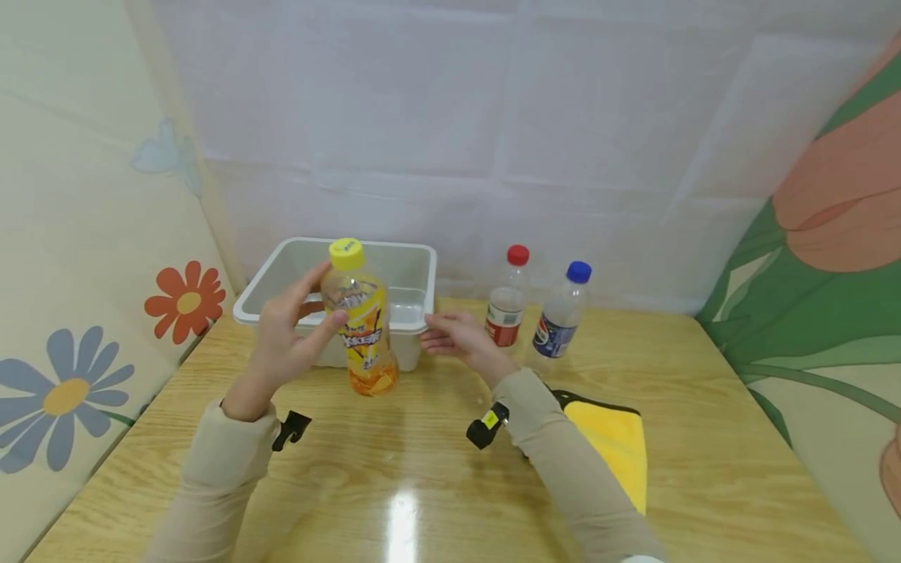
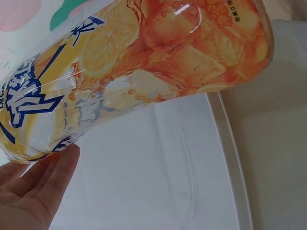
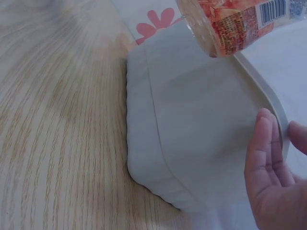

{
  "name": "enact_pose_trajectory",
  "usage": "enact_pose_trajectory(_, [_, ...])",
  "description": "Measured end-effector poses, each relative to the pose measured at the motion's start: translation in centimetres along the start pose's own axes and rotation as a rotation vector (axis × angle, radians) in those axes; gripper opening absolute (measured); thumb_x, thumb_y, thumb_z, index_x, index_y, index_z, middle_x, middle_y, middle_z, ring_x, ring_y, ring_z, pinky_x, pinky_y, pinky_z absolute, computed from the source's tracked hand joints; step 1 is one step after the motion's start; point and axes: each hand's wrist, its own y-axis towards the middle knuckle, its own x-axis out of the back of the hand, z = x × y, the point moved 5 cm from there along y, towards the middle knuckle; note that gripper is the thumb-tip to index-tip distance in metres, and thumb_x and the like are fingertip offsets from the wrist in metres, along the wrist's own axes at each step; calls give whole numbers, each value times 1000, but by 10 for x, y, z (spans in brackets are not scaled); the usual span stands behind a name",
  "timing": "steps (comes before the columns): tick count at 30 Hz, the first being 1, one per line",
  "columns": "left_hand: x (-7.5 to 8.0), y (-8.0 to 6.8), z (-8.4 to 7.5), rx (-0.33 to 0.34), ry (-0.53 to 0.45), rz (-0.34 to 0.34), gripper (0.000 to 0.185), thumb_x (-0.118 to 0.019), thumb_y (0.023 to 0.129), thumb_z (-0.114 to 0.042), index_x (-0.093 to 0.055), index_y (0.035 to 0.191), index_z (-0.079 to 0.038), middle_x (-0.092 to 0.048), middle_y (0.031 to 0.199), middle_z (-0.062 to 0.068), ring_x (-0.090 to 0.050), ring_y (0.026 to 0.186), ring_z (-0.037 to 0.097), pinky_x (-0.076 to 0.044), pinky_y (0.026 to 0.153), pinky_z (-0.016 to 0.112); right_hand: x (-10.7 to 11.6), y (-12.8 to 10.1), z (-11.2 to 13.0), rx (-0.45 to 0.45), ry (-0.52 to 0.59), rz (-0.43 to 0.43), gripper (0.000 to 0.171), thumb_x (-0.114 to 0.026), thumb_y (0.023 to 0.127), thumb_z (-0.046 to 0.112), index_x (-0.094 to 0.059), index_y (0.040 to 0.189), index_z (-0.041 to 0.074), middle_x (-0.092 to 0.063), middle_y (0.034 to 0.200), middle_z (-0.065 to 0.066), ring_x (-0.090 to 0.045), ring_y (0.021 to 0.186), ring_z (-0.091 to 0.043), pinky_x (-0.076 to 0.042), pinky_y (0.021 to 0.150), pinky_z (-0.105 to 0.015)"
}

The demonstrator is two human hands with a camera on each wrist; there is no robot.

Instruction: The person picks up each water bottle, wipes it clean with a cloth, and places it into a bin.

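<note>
My left hand (image 1: 287,328) grips a clear drink bottle (image 1: 362,324) with a yellow cap and an orange-and-yellow label. The bottle is held slightly tilted in front of a white plastic bin (image 1: 331,356). In the left wrist view, fingers (image 2: 60,177) press against the label side of the bottle (image 2: 168,43). At the bin's front right corner, my right hand (image 1: 461,340) pinches the rim, thumb on one side and fingers on the other, as the right wrist view shows with the bin wall (image 3: 201,110). Some of the bin's front is hidden behind the bottle.
Right of the bin stand a red-capped bottle (image 1: 505,305) and a blue-capped bottle (image 1: 559,317). A yellow cloth with dark edging (image 1: 619,446) lies partly under the right forearm. A white sheet (image 1: 493,133) hangs behind the wooden table (image 1: 704,422), with flowered sheets at both sides.
</note>
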Motion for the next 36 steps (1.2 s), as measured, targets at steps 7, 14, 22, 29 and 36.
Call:
enact_pose_trajectory(7, [10,11,4,36,32,5,56,-58,90,-28,-43,127,11,-59,101,26,-56,95,17,-49,75,11,-2,0,2,30,29,-21,14,-55,90,7,-57,96,-6,-63,67,-6,-61,59,-13,-55,59,-24])
enact_pose_trajectory(14, [22,25,6,53,72,-3,52,-60,89,-22,-44,127,9,-59,103,24,-55,95,12,-48,76,9,-3,1,3,35,20,-36,16,-55,90,7,-57,97,-8,-63,66,-6,-62,58,-13,-55,58,-25])
enact_pose_trajectory(22, [37,35,16,142,59,7,49,-60,85,-1,-42,130,6,-56,105,25,-51,96,2,-46,76,8,-4,3,2,25,3,-46,21,-56,90,8,-57,102,-10,-63,66,-6,-62,57,-13,-56,59,-25])
enact_pose_trajectory(29, [48,46,21,178,94,-26,49,-59,84,2,-44,130,5,-57,105,2,-52,93,3,-47,73,8,-3,2,2,5,1,-53,21,-56,90,8,-57,103,-9,-63,66,-7,-62,58,-14,-56,60,-26])
enact_pose_trajectory(36, [55,57,27,206,127,-72,48,-60,85,-1,-46,130,2,-56,106,-6,-52,92,2,-47,73,7,-2,1,3,4,-3,-50,16,-56,90,9,-58,97,-6,-64,66,-6,-62,58,-14,-56,64,-28])
